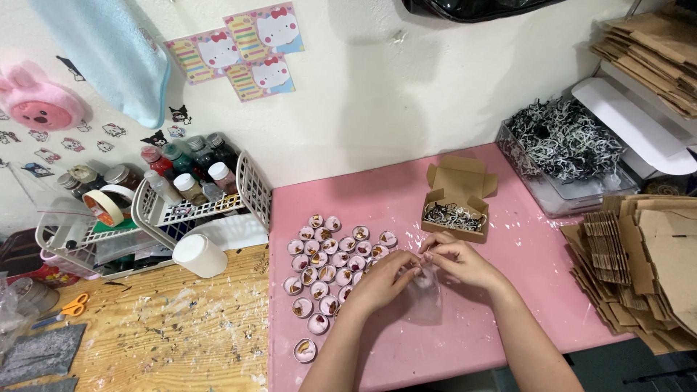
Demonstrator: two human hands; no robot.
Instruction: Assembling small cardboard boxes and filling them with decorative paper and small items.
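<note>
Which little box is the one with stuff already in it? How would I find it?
Look at the pink table, toward the back by the white wall. Just past the hands sits a small brown cardboard box with its flaps open. Unlike the flat cardboard stacks on the right, it is folded up and holds black and white paper shreds.

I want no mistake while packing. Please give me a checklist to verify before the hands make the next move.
1. Both hands on the clear bag: left hand and right hand meet at its top. Ok.
2. Bag opened: cannot tell.
3. A piece already inside the bag: cannot tell.
4. Small round pieces close beside the left hand: ok.
5. Small cardboard box open, with shredded paper inside: ok.
6. Pink table bare between bag and box: ok.
</note>
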